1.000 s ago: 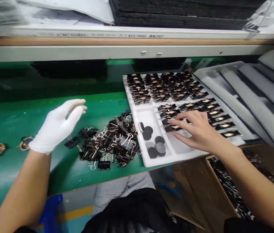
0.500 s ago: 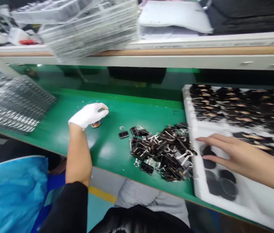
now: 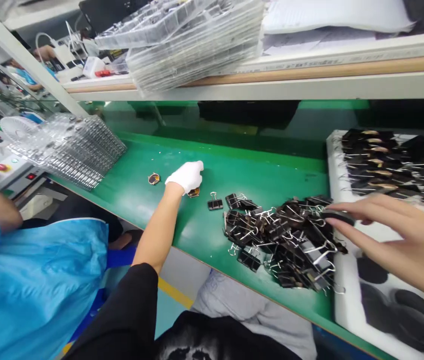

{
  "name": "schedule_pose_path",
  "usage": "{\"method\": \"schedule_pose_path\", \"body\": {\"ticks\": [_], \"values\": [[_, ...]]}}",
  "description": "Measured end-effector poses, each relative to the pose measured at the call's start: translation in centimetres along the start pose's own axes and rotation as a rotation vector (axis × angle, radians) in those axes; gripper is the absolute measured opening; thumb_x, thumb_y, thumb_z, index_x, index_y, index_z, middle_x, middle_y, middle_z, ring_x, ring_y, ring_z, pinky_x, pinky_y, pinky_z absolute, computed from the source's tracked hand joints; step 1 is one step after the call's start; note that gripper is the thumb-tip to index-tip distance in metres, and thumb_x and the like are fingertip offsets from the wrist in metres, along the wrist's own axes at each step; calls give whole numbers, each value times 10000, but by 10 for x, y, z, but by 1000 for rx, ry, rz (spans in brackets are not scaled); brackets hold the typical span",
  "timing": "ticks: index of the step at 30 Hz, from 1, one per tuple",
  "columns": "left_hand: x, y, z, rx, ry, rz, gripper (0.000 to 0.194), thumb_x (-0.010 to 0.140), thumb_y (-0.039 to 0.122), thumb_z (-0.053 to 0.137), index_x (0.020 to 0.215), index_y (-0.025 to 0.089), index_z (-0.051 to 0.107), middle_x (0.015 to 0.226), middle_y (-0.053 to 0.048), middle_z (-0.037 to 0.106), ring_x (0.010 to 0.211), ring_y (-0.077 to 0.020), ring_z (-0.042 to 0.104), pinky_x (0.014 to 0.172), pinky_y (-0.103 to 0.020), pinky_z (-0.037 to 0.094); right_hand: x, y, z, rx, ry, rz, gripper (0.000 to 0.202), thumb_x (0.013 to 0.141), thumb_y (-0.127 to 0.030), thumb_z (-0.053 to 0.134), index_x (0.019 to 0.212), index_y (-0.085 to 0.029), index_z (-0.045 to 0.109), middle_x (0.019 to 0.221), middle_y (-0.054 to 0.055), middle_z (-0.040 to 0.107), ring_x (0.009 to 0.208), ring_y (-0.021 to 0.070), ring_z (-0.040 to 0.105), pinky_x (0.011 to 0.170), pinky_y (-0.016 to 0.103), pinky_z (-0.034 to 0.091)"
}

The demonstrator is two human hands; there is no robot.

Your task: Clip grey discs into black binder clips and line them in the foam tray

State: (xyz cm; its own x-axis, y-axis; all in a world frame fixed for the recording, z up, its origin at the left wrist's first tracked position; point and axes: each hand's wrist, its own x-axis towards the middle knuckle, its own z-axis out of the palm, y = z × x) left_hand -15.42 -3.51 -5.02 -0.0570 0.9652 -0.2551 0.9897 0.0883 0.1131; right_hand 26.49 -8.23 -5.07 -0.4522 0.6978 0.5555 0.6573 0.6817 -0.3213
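My left hand (image 3: 186,177), in a white glove, is over the green tabletop with its fingers curled. A small round part (image 3: 194,192) with an orange-brown face and metal rim shows at the glove's lower edge; whether the fingers grip it is hidden. A similar round part (image 3: 153,178) lies to the left. My bare right hand (image 3: 388,230) pinches a black disc (image 3: 339,217) between thumb and fingers, above the near-left edge of a white foam tray (image 3: 341,295). More black discs (image 3: 416,320) lie in the tray. Beside it is a heap of black binder clips (image 3: 283,240).
Clipped black pieces (image 3: 377,160) fill the tray's far part. One binder clip (image 3: 215,203) lies apart from the heap. Stacked clear trays (image 3: 80,150) stand at left, with more clear trays (image 3: 196,55) on the shelf above. A person in blue (image 3: 39,280) sits at left.
The view has swung left. My right hand, empty before, now holds a black disc lifted from the tray. My left hand has moved right, and a round part shows to its left.
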Motion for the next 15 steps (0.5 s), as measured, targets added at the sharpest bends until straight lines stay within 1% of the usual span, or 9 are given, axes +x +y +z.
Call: {"method": "schedule_pose_path", "body": {"ticks": [2,3,6,7,8,10,11,13,15], "values": [[2,9,0,-40,45,109,417,981,225,496,1349,204,692,1309,-93,764,1191,-246,711,1007,-326,553,0,-4,6,54,3,-57,174,1005,-414,668,1060,-283,768,988,11,788,807,174,748,673,313,577],[1,10,-3,-55,69,152,397,1009,263,470,1324,210,707,1320,-79,761,1207,-240,701,1041,-326,539,-2,-4,7,85,30,-63,143,997,-355,691,1073,-258,761,969,21,777,799,170,735,684,309,567],[-10,3,-17,-89,134,222,419,1050,383,418,1261,205,734,1363,-69,743,1246,-246,680,1103,-349,501,-11,-2,8,159,132,4,135,945,-257,766,1079,-236,770,898,20,749,770,168,696,711,316,535],[-16,-1,-21,-106,124,236,428,1045,417,431,1264,202,730,1354,-70,746,1227,-244,688,1085,-346,507,-14,-2,7,186,148,32,146,935,-244,776,1082,-239,775,899,20,747,776,171,691,727,322,530],[-20,-4,-23,-119,82,251,435,1030,450,465,1280,203,721,1325,-67,758,1184,-237,704,1042,-335,520,-17,-1,6,216,152,63,154,929,-236,781,1082,-247,778,908,20,748,786,174,690,743,328,527],[-28,-9,-21,-101,-46,263,453,967,502,570,1292,218,710,1209,-49,792,1052,-224,730,914,-308,538,-21,-1,5,284,155,124,157,925,-229,781,1078,-265,783,941,20,756,818,180,696,766,336,525],[-30,-9,-18,-73,-98,254,450,942,499,601,1277,219,711,1137,-44,803,989,-222,731,857,-302,531,-22,-1,5,312,155,148,158,924,-227,780,1075,-273,785,952,19,757,831,182,697,766,337,522],[-31,-8,-10,-11,-132,223,368,933,458,592,1172,213,726,1012,-40,803,898,-220,719,783,-299,507,-21,-3,6,348,141,189,157,925,-226,778,1072,-282,787,953,14,757,836,179,691,760,336,517],[-28,-4,-3,9,-118,210,282,952,411,538,1032,212,721,951,-35,794,856,-207,709,756,-291,493,-19,-6,7,387,119,219,152,927,-235,777,1072,-279,786,941,11,756,827,175,685,743,333,515]]}}
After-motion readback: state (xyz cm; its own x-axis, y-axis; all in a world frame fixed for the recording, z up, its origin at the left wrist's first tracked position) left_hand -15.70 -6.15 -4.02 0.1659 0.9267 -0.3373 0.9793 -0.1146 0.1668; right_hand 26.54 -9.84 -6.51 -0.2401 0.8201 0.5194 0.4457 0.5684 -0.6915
